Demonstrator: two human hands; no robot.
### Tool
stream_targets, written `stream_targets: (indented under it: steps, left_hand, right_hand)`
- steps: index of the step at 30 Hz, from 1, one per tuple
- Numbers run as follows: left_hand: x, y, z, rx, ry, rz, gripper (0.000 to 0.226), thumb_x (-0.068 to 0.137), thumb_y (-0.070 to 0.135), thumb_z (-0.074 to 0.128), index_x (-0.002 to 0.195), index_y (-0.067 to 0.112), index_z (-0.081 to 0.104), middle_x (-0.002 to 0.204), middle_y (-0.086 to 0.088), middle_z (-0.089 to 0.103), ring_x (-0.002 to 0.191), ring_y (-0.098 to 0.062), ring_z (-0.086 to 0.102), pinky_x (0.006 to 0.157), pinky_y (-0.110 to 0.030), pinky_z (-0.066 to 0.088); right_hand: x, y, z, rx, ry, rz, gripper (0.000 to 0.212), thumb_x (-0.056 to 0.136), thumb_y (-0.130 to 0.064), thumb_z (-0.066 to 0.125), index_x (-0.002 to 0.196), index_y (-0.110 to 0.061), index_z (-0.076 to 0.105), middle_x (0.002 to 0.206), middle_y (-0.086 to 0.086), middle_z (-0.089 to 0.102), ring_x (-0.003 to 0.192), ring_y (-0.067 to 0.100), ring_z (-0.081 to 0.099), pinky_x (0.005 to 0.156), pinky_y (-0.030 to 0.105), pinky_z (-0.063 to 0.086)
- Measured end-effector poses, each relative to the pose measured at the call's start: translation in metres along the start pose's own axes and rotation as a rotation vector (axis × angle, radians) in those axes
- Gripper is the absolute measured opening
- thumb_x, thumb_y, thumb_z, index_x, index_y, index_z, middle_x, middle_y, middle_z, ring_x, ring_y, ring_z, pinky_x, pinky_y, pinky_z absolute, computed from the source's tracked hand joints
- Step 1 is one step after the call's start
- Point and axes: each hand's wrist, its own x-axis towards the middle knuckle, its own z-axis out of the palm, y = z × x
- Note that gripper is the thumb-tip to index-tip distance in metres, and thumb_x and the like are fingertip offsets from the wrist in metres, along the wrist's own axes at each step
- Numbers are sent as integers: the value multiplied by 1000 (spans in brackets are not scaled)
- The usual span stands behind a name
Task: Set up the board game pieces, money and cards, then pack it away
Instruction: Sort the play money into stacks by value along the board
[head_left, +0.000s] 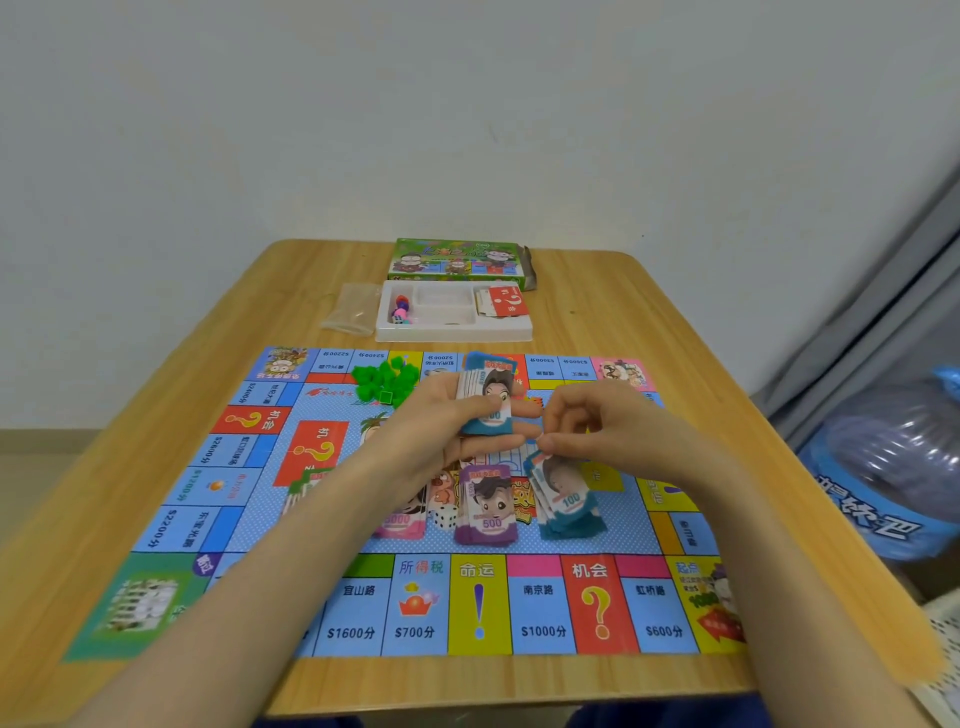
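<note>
The colourful paper game board (260, 457) lies flat on the wooden table. My left hand (441, 426) holds a stack of teal play-money bills (485, 395) upright above the board's middle. My right hand (582, 421) pinches the edge of a bill just right of that stack, above a fanned teal 100 pile (563, 504). A purple 500 pile (488, 512) and a pink 5000 pile (402, 522) lie beside it, the pink one partly hidden by my left forearm. Green plastic houses (384, 382) are heaped near the board's far edge.
A white plastic tray (452, 332) behind the board holds coloured pawns, dice and red question-mark cards (506, 301). The green game box (457, 260) stands behind it, an empty clear bag (353, 309) to its left. A blue water jug (893, 467) sits right of the table.
</note>
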Motion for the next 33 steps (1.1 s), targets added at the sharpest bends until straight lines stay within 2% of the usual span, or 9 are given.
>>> stream_targets:
  steps: [3,9,14,19,22,24,26,30,33]
  left_hand:
    - [0,0,-1,-4,8,9,16,98,2,46,107,0,59,93,-12,74,84,-25,73,64,-24,59]
    - [0,1,-1,0,7,11,15,98,3,46,106,1,59,93,-11,74,84,-24,73,64,-23,58]
    - [-1,0,-1,20,-11,10,15,97,5,48,104,4,60,95,-10,74,85,-23,73,62,-20,57]
    - [-5,2,0,72,-33,10,13,91,5,56,102,8,63,90,-7,75,79,-18,73,60,-17,56]
    - [-6,2,1,86,-41,-1,14,87,4,61,100,10,65,87,-8,75,75,-18,73,55,-16,55]
    - [-6,2,2,100,-49,-4,15,86,4,63,99,11,66,86,-9,75,72,-18,73,55,-17,56]
    - [-6,2,2,100,-61,-12,14,87,6,62,98,11,66,85,-10,75,70,-18,73,57,-18,57]
    - [-7,2,4,24,-86,-44,14,93,12,55,101,6,64,90,-15,74,75,-23,73,60,-20,58]
    - [-5,3,4,-49,-79,-58,16,96,12,50,102,1,61,94,-17,73,82,-28,72,66,-24,59]
  right_hand:
    - [0,1,1,-66,-4,-3,12,86,-20,66,79,-11,63,64,2,63,55,5,53,52,13,39]
    - [0,4,-1,-95,76,-38,21,87,-21,65,68,-19,58,47,-10,37,44,6,33,47,17,30]
    - [2,4,0,-67,186,-61,23,89,-21,63,67,-23,56,46,-9,37,45,6,33,48,15,31]
    - [3,-2,2,103,289,-110,21,92,-25,57,77,-10,59,53,6,35,48,10,28,46,15,26]
    - [1,-8,6,187,293,-163,14,91,-26,56,80,-17,57,58,24,40,53,20,34,50,27,31]
    - [1,-9,9,189,315,-189,10,90,-25,58,82,-20,55,61,27,47,55,28,39,52,32,35]
    - [3,-6,10,192,326,-206,9,88,-22,61,83,-19,54,63,23,52,60,33,45,57,37,40]
    - [5,1,11,185,330,-226,13,86,-13,65,83,-19,54,70,-1,55,63,9,48,59,22,42]
    - [5,0,10,174,352,-207,12,87,-12,65,80,-18,56,67,-1,57,62,12,50,61,33,44]
